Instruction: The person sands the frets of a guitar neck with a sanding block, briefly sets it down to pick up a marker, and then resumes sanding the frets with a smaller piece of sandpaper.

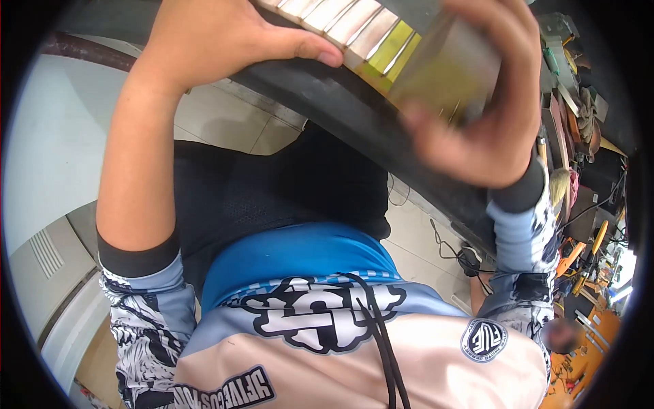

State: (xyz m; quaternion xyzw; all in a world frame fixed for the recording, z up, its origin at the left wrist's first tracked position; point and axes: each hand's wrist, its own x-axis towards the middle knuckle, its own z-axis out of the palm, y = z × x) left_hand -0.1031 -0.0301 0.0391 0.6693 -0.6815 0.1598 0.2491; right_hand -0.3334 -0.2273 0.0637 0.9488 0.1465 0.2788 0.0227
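Note:
Across the top of the head view runs a guitar neck (pixel 360 28), its shiny metal frets showing between pale and yellow-green strips. My left hand (pixel 218 42) is closed on it at the upper left, the thumb lying along its near edge and the other fingers hidden. At the upper right, my right hand (pixel 487 129) is smeared by motion. Its thumb and fingers curl around a flat greyish rectangular block (pixel 453 58), which overlaps the yellow-green end of the frets. The block's exact kind is lost in the blur.
Under the neck is a dark bench edge (pixel 327 102). A cluttered orange workbench (pixel 582 368) with many tools stands at the right, near another person's head (pixel 562 335). A white panel (pixel 54 143) fills the left side, and a thin cable (pixel 443 235) hangs near the tiled floor.

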